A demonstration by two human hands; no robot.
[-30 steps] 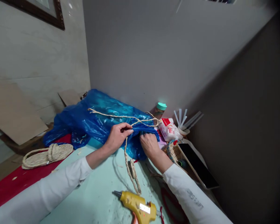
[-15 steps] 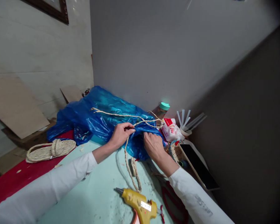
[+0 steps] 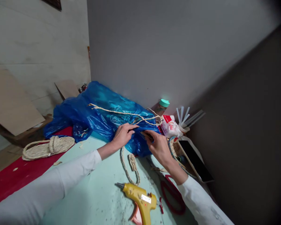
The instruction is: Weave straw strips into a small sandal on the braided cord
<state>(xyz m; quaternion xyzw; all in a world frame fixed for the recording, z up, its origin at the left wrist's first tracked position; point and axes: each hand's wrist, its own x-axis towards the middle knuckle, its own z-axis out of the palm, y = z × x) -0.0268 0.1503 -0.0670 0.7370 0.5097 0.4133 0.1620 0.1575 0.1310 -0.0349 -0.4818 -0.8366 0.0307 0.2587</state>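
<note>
My left hand (image 3: 124,135) lies on the crumpled blue plastic bag (image 3: 103,107), its index finger reaching along the plastic. Under that hand runs a twisted straw-coloured rope (image 3: 124,162), which seems held beneath the fingers. Two loose strands of it stretch over the bag, and its coiled tail rests on the table. My right hand (image 3: 158,147) is closed at the bag's opening, with a thin tan strip (image 3: 145,134) at its fingertips. Plastic partly hides the fingertips of both hands.
A yellow glue gun (image 3: 140,198) lies in front on the pale green table (image 3: 96,193), with red-handled scissors (image 3: 173,195) beside it. At right are a phone (image 3: 195,161), tissue pack (image 3: 170,126) and glue sticks (image 3: 183,115). A rope bundle (image 3: 49,147) lies left.
My left index finger has stretched out onto the bag, and the rope below has shifted left. My right hand has turned, and a tan strip now shows at its fingertips. The view has shifted slightly.
</note>
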